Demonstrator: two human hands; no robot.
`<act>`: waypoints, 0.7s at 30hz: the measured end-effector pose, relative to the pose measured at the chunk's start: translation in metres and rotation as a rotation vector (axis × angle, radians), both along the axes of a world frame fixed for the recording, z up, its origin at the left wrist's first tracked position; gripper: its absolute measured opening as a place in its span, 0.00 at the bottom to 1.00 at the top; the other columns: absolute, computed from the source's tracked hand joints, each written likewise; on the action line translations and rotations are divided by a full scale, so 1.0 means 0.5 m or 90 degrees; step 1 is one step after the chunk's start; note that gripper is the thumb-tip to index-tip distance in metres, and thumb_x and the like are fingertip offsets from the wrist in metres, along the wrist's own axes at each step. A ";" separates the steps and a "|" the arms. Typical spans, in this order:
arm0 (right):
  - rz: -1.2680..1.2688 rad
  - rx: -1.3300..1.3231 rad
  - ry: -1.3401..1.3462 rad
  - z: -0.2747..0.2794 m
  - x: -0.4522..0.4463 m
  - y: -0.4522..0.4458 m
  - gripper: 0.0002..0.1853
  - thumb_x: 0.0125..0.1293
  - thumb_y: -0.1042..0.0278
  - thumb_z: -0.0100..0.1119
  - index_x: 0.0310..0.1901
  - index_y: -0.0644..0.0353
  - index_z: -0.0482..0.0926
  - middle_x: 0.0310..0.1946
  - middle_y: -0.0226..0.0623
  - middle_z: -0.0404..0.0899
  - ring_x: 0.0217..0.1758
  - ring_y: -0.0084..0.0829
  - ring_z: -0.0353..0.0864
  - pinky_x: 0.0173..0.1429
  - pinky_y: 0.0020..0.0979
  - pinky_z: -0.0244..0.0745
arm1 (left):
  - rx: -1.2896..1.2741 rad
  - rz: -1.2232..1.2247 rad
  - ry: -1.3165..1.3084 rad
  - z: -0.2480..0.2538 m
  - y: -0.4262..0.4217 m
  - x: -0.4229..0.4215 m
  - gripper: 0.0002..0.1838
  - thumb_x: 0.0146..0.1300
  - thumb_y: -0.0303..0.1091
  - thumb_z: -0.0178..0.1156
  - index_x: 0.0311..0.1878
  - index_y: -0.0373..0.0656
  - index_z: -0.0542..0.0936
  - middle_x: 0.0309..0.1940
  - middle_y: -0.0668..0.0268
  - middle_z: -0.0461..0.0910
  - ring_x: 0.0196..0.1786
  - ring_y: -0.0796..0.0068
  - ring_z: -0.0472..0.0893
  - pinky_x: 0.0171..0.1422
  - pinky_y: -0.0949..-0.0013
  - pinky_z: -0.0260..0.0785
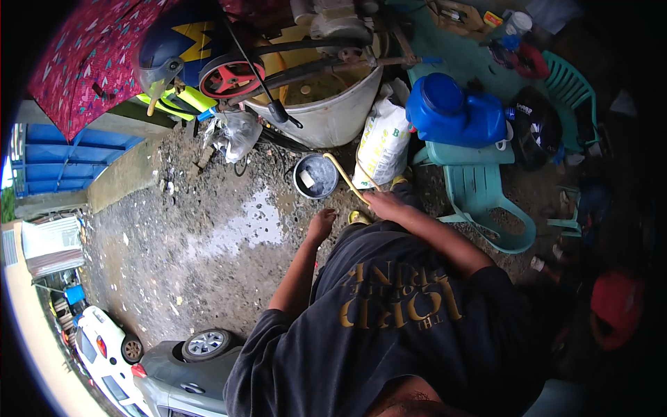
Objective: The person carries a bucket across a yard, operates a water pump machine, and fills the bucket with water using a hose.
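My right hand (384,205) is closed around a pale yellow hose (345,175). The hose reaches forward from my fingers, and its far end bends over the rim of a round grey basin (297,182). A small pale block (307,179) lies in the basin; I cannot tell what it is. My left hand (321,226) hangs just short of the basin, fingers loosely curled and thumb apart, with nothing visible in it. Beside the hose stands a white printed sack (382,142). A yellow shoe (359,217) shows between my hands.
Ahead is a large whitish tub (316,121) of murky water, with machinery over it. A blue jug (458,115) stands on a green table (472,151), near a green plastic chair (479,201). Left are a puddle (250,222), an umbrella (90,76) and a grey car (180,375).
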State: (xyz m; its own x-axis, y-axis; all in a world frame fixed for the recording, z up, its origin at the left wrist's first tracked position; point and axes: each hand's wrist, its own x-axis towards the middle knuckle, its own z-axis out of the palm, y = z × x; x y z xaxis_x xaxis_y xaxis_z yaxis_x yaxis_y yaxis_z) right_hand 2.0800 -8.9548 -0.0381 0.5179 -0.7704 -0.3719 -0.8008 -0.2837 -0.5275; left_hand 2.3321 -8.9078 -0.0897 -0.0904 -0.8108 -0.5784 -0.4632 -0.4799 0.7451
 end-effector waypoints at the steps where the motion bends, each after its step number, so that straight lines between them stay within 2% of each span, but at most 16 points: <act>1: 0.001 -0.001 0.001 0.002 0.002 0.001 0.13 0.60 0.65 0.52 0.47 0.55 0.70 0.39 0.46 0.78 0.43 0.51 0.78 0.45 0.49 0.72 | 0.002 0.001 0.004 0.001 0.001 0.001 0.19 0.61 0.39 0.54 0.51 0.37 0.76 0.42 0.51 0.80 0.47 0.61 0.80 0.51 0.64 0.70; 7: 0.003 0.005 0.023 0.010 0.006 0.010 0.13 0.61 0.64 0.51 0.47 0.56 0.70 0.39 0.46 0.78 0.43 0.50 0.78 0.45 0.48 0.72 | -0.007 -0.014 0.002 -0.014 0.010 0.011 0.19 0.62 0.40 0.55 0.51 0.37 0.76 0.42 0.51 0.80 0.47 0.60 0.80 0.51 0.64 0.70; 10: 0.013 0.017 0.026 0.015 0.007 0.013 0.13 0.61 0.64 0.52 0.46 0.56 0.70 0.39 0.46 0.78 0.44 0.50 0.78 0.45 0.48 0.72 | -0.037 -0.033 -0.003 -0.018 0.013 0.017 0.20 0.64 0.39 0.53 0.55 0.37 0.74 0.40 0.59 0.80 0.41 0.72 0.78 0.45 0.70 0.68; 13: 0.008 -0.011 0.004 0.023 0.000 0.012 0.13 0.61 0.63 0.53 0.46 0.55 0.71 0.38 0.46 0.79 0.43 0.49 0.78 0.44 0.48 0.72 | -0.015 -0.003 -0.003 0.005 0.009 0.009 0.19 0.62 0.40 0.54 0.52 0.37 0.75 0.43 0.51 0.80 0.48 0.59 0.80 0.52 0.64 0.69; 16: -0.035 -0.018 -0.008 0.030 -0.015 -0.008 0.13 0.60 0.63 0.54 0.45 0.55 0.71 0.35 0.46 0.79 0.41 0.49 0.79 0.43 0.48 0.71 | -0.034 0.013 0.007 0.060 -0.006 -0.013 0.20 0.61 0.40 0.54 0.52 0.38 0.75 0.43 0.51 0.80 0.48 0.59 0.80 0.53 0.64 0.69; 18: -0.105 -0.050 -0.065 0.123 -0.027 -0.018 0.12 0.60 0.63 0.55 0.44 0.56 0.71 0.33 0.47 0.79 0.39 0.49 0.79 0.41 0.48 0.71 | -0.069 -0.006 -0.020 0.077 -0.022 -0.028 0.21 0.62 0.41 0.54 0.53 0.38 0.75 0.44 0.52 0.80 0.49 0.61 0.79 0.54 0.65 0.68; 19: -0.130 -0.065 -0.092 0.140 -0.034 -0.025 0.12 0.60 0.63 0.55 0.44 0.56 0.72 0.33 0.46 0.79 0.39 0.49 0.79 0.41 0.48 0.71 | -0.084 -0.013 -0.019 0.124 -0.033 -0.046 0.21 0.62 0.41 0.54 0.54 0.37 0.74 0.45 0.52 0.80 0.50 0.62 0.79 0.54 0.65 0.68; 21: -0.172 -0.108 -0.146 0.192 -0.048 -0.039 0.12 0.60 0.62 0.55 0.43 0.56 0.72 0.33 0.47 0.79 0.39 0.50 0.79 0.41 0.47 0.71 | -0.144 -0.030 -0.038 0.145 -0.053 -0.074 0.21 0.61 0.41 0.54 0.53 0.36 0.74 0.46 0.52 0.79 0.52 0.61 0.78 0.56 0.65 0.66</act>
